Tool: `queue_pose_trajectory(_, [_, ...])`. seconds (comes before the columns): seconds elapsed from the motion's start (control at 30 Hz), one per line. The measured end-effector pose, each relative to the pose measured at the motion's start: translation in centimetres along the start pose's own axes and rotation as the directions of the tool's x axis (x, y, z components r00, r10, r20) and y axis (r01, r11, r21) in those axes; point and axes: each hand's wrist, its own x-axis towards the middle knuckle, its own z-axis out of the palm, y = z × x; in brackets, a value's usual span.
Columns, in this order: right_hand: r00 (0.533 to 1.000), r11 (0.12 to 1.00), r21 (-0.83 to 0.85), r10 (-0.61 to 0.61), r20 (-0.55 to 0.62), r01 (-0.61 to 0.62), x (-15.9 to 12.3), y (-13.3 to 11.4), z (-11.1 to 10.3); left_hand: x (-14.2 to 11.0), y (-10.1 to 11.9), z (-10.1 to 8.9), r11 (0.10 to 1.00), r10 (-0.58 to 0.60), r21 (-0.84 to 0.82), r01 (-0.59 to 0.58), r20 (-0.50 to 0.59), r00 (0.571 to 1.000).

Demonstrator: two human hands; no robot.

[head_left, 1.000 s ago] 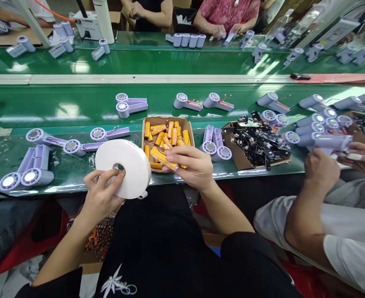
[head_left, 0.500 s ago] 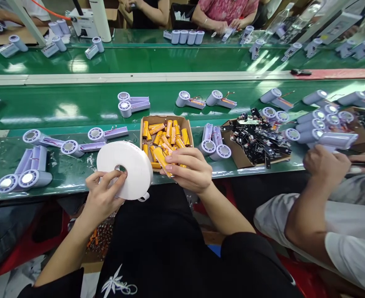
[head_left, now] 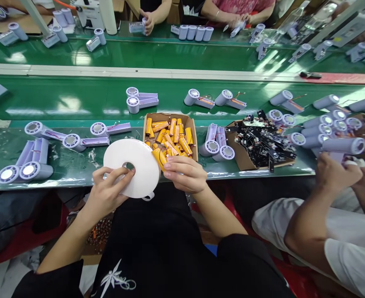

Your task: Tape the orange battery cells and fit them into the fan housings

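My left hand [head_left: 111, 188] grips a large roll of white tape [head_left: 145, 174], fingers at its centre hole and the thumb side hidden behind. A short loose end of tape curls at the roll's lower edge. Between the fingertips of my right hand [head_left: 187, 174] is a yellow-orange wrapped battery cell [head_left: 159, 159], tilted and close to the roll's right edge; I cannot tell if they touch. Just behind my hands stands an open cardboard box [head_left: 195, 134] with many similar yellow cells in it.
Lilac fan-like housings [head_left: 72, 142] lie on the bench left, and more [head_left: 211, 147] right of the box. A second carton [head_left: 243, 162] holds black circuit boards. At right a co-worker's hands [head_left: 337, 171] hold a lilac housing. A green conveyor [head_left: 92, 99] runs behind.
The yellow cell in my right hand has moved left, up to the tape roll's edge. Across the belt, a person's hand now reaches out with a lilac housing. The view has shifted slightly.
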Motion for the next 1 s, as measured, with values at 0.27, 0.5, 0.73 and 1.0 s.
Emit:
queue_pose_trajectory(0.27, [0.761, 0.712, 0.325, 0.648, 0.037, -0.622, 0.0, -2.4, 1.3, -0.2, -0.8, -0.1, 0.984, 0.069, 0.166, -0.064, -0.025, 0.997])
queue_pose_trajectory(0.5, [0.566, 0.458, 0.345, 0.740, 0.363, -0.819, 4.4, -0.1, -2.4, 0.7, -1.3, -0.7, 0.959, 0.144, 0.253, -0.128, -0.047, 0.988])
queue_pose_trajectory(0.73, [0.387, 0.502, 0.704, 0.859, -0.336, -0.503, 1.8, -1.8, 5.7, 1.7, 2.9, 2.8, 0.951, -0.113, 0.264, 0.163, -0.194, 0.974])
queue_pose_trajectory(1.0, [0.316, 0.485, 0.795, 0.868, -0.384, -0.365, 2.8, -2.2, 1.1, -3.2, 2.4, 2.2, 0.947, -0.264, 0.128, 0.295, -0.212, 0.941])
